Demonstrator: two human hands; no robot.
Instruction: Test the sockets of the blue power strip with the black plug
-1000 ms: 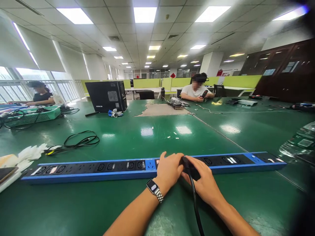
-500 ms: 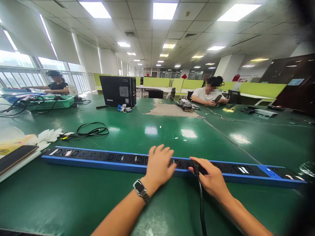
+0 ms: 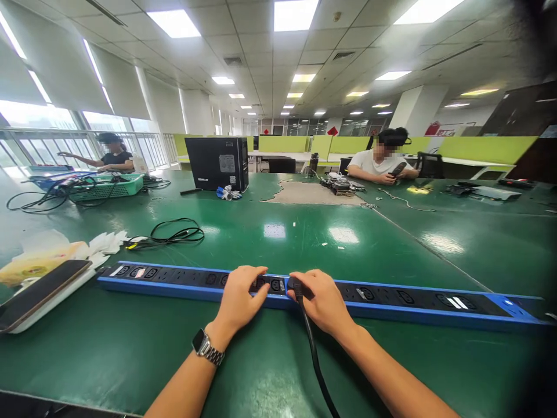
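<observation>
A long blue and black power strip [image 3: 404,299] with several sockets lies across the green table [image 3: 270,238] in front of me. My left hand [image 3: 239,299], a watch on its wrist, rests flat on the strip with fingers stretched over the sockets. My right hand [image 3: 322,302] is closed round a black plug [image 3: 296,287] that sits at a socket near the strip's middle. The plug's black cable [image 3: 315,360] runs down toward me between my forearms.
A coiled black cable [image 3: 174,235] and white tissues [image 3: 107,242] lie behind the strip at left, a phone on a white box [image 3: 39,290] nearer left. A black computer case [image 3: 217,164] and green basket [image 3: 108,186] stand farther back. Two seated people work at the far side.
Both hands and the plug have shifted left along the strip by a few sockets. The view has panned, so the strip now reaches farther right.
</observation>
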